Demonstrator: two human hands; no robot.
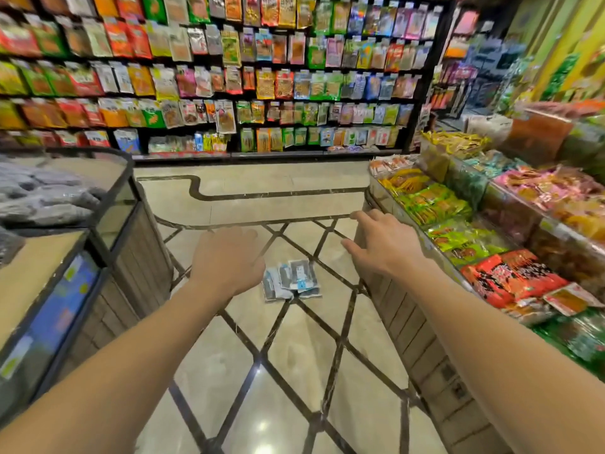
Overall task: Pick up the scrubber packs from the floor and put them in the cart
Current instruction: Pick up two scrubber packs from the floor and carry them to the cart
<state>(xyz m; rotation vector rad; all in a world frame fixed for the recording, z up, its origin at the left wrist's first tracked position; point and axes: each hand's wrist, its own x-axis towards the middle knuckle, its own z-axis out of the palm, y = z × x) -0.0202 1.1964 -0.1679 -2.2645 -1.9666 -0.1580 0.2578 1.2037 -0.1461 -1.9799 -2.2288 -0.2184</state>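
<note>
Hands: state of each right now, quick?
Left hand: fingers curled under, holding nothing visible; open or shut cannot be told.
Right hand: open, empty.

Bright, even shop light from overhead, with white glare spots on the glossy floor [262, 424]. Wide-angle bending curves the shelves [229, 77] at the edges, and motion blur softens everything, worst at far right

Scrubber packs [291, 280] on floor [294, 371] — between displays
</note>
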